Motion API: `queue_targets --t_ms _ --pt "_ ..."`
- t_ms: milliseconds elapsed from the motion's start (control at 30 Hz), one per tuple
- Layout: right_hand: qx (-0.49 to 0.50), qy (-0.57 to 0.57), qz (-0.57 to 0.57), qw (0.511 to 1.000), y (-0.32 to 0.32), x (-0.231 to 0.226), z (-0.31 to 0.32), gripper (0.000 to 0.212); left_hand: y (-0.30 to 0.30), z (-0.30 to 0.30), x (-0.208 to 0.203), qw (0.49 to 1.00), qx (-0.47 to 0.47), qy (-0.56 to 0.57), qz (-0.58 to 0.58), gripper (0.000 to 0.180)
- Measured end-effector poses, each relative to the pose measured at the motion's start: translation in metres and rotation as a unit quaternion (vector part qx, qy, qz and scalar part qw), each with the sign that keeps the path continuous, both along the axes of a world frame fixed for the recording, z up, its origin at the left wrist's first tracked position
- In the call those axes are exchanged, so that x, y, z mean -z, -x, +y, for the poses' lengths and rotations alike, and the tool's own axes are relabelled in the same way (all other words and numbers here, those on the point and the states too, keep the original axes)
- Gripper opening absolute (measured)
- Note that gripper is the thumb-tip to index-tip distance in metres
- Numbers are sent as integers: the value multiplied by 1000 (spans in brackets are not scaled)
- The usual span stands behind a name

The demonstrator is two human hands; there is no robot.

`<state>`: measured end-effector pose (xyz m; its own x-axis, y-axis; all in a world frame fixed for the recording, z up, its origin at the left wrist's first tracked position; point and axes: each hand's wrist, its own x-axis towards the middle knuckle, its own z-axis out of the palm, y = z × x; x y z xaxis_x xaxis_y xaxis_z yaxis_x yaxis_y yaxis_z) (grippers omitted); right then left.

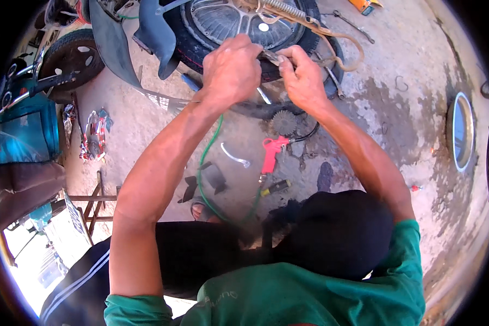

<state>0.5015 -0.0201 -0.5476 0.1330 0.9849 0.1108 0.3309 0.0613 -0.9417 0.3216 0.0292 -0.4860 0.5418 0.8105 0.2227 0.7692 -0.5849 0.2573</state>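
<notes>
In front of the wheel, my left hand point(232, 70) is closed, with its knuckles up. Close to its right, my right hand point(304, 79) pinches with thumb and forefinger. A small grey metal piece point(270, 56) spans the gap between both hands; the fingers hide much of it, and its kind is unclear. Just beyond my hands lies the wheel point(223, 24), with a ribbed metal hub and a black tyre. A rusty coil spring and bent bracket point(288, 13) extend over the hub.
On the stained concrete lie a pink air blow gun point(271, 155), a green hose point(202, 163), a toothed gear point(284, 123) and a yellow-and-black screwdriver point(276, 188). Wrenches point(355, 27) rest right of the wheel. A round basin point(463, 132) is far right; another wheel point(70, 60) is left.
</notes>
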Motion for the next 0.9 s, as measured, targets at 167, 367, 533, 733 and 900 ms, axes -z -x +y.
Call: queue_targets --t_ms 167,367,533,733,900 --pt "-14 -22 1 1000 -5 5 3 18 -4 -4 -8 1000 -10 5 5 29" --pt "-24 -22 -21 999 -7 12 5 21 -1 -84 18 995 -37 82 -53 29" --pt "-21 -14 10 1000 -5 7 4 20 -10 -172 83 868 -220 427 125 66" --pt "-27 -45 -5 999 -8 8 6 20 -30 -201 122 892 -252 371 63 87" --pt "-24 -10 21 999 -8 5 4 19 -30 -202 127 884 -240 382 123 88"
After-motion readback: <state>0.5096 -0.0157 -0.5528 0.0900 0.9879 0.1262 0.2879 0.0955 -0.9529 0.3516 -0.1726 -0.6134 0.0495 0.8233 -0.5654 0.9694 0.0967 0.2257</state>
